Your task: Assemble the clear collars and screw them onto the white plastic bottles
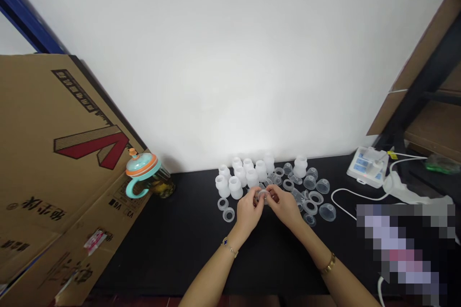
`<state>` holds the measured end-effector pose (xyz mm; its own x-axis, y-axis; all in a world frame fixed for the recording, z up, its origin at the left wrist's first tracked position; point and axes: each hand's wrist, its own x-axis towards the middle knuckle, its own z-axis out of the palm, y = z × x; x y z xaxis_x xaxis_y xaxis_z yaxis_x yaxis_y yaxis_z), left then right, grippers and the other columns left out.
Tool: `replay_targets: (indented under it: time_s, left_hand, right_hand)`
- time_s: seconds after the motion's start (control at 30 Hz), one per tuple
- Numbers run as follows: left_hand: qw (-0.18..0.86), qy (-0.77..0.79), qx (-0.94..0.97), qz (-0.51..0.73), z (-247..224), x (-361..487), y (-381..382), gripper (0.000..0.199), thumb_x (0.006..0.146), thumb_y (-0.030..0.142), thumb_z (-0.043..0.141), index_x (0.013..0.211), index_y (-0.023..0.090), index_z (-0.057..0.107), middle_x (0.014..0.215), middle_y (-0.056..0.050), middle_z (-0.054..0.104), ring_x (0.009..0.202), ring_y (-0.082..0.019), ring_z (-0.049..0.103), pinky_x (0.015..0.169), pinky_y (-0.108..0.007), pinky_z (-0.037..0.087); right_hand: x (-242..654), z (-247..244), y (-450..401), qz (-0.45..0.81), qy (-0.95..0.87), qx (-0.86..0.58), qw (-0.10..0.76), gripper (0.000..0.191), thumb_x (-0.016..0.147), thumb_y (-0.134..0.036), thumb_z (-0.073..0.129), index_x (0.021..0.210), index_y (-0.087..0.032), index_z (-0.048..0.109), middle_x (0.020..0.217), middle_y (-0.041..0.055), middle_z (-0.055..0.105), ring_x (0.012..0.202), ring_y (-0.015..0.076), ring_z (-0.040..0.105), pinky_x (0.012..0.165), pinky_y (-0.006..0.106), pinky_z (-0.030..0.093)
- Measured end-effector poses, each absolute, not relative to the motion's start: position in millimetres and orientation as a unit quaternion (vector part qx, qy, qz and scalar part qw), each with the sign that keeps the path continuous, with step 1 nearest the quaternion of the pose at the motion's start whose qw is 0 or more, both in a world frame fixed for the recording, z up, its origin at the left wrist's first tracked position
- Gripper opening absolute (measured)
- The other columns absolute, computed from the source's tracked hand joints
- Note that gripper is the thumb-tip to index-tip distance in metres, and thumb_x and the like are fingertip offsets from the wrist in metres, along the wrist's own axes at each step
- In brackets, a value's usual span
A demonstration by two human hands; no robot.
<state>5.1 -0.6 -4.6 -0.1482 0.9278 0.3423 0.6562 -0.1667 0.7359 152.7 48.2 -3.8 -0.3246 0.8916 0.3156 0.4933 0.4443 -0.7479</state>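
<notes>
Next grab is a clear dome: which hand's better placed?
Right hand, likely: the clear domes lie on its side; the left hand would reach across it. Both hold a clear piece.

The bottles [235,188] stand grouped on the table [162,249], the wall [230,57] behind them. Before the bottles lie two rings [228,214]. Right of them are more rings, domes [327,212] and a lone bottle [300,166]; farther right, the case [367,167]. Left stands the jug [144,168]; farther left, the carton [36,129].
</notes>
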Motion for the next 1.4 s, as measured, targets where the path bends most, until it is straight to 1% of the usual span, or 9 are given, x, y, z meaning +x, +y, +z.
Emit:
replay_targets:
  time_s: [0.1,0.27,0.37,0.47,0.73,1.03,1.13,1.27,1.4]
  left_hand:
    - [0.162,0.630,0.624,0.432,-5.8,5.3,-0.8,0.028,0.099,0.043,0.049,0.107,0.021,0.064,0.077,-0.001,0.071,0.063,-0.017,0.065,0.061,-0.025,0.045]
    - [0.169,0.619,0.639,0.425,-6.3,3.9,-0.5,0.024,0.101,0.034,0.047,0.106,0.022,0.066,0.081,-0.001,0.072,0.063,-0.014,0.064,0.062,-0.024,0.045]
    - [0.156,0.612,0.651,0.421,-6.0,3.3,-0.1,0.024,0.100,0.029,0.047,0.108,0.023,0.069,0.092,-0.002,0.075,0.066,-0.014,0.064,0.065,-0.024,0.046]
    - [0.145,0.612,0.655,0.418,-5.7,3.4,-0.1,0.025,0.100,0.027,0.047,0.109,0.023,0.070,0.096,-0.003,0.075,0.068,-0.014,0.064,0.067,-0.024,0.047]
    - [0.142,0.613,0.662,0.406,-4.6,4.1,-1.4,0.025,0.101,0.027,0.046,0.104,0.023,0.070,0.090,-0.003,0.074,0.067,-0.015,0.063,0.065,-0.025,0.044]
    - [0.143,0.598,0.670,0.416,-4.7,2.2,0.0,0.025,0.100,0.026,0.047,0.106,0.022,0.072,0.095,-0.004,0.075,0.074,-0.016,0.065,0.071,-0.026,0.048]
    - [0.148,0.606,0.660,0.418,-4.8,3.2,-0.7,0.026,0.101,0.030,0.046,0.110,0.022,0.069,0.096,-0.004,0.075,0.072,-0.016,0.065,0.070,-0.026,0.048]
    - [0.175,0.622,0.628,0.434,-5.5,3.9,-1.1,0.027,0.100,0.038,0.048,0.120,0.021,0.058,0.084,-0.001,0.072,0.065,-0.016,0.065,0.064,-0.026,0.047]
    - [0.197,0.612,0.623,0.446,-7.1,2.9,-0.2,0.026,0.100,0.039,0.048,0.118,0.021,0.054,0.083,0.000,0.071,0.063,-0.016,0.065,0.060,-0.025,0.046]
  right_hand:
    - [153.1,-2.4,47.8,0.281,-0.757,-0.456,0.375,0.021,0.091,-0.038,0.050,0.098,-0.023,0.064,0.075,0.0025,0.073,0.063,0.0203,0.067,0.060,0.028,0.045]
    - [152.7,-1.4,47.1,0.272,-0.779,-0.451,0.340,0.026,0.094,-0.039,0.048,0.106,-0.022,0.064,0.070,0.0014,0.071,0.061,0.0206,0.066,0.058,0.028,0.042]
    - [152.2,-2.4,47.3,0.267,-0.784,-0.452,0.331,0.026,0.095,-0.041,0.047,0.103,-0.022,0.064,0.069,0.0014,0.070,0.062,0.0211,0.066,0.059,0.028,0.041]
    - [152.0,-3.7,47.9,0.267,-0.785,-0.449,0.332,0.025,0.096,-0.041,0.047,0.099,-0.023,0.063,0.072,0.0018,0.071,0.063,0.0210,0.067,0.060,0.028,0.041]
    - [151.4,-8.2,49.2,0.245,-0.797,-0.441,0.333,0.020,0.095,-0.036,0.046,0.094,-0.023,0.061,0.067,0.0007,0.069,0.059,0.0199,0.065,0.056,0.026,0.038]
    - [151.5,-10.2,50.9,0.238,-0.805,-0.433,0.328,0.020,0.096,-0.036,0.047,0.094,-0.023,0.061,0.067,0.0005,0.069,0.059,0.0195,0.066,0.056,0.026,0.040]
    - [151.2,-8.9,50.0,0.246,-0.796,-0.435,0.340,0.020,0.096,-0.036,0.047,0.094,-0.023,0.061,0.067,0.0005,0.069,0.059,0.0195,0.066,0.056,0.026,0.041]
    - [151.5,-5.3,48.0,0.262,-0.782,-0.445,0.349,0.021,0.096,-0.039,0.046,0.097,-0.023,0.060,0.069,0.0012,0.069,0.061,0.0206,0.066,0.057,0.027,0.042]
    - [152.1,-2.0,46.9,0.275,-0.769,-0.455,0.354,0.021,0.094,-0.039,0.047,0.097,-0.023,0.060,0.072,0.0018,0.070,0.061,0.0211,0.065,0.059,0.029,0.043]
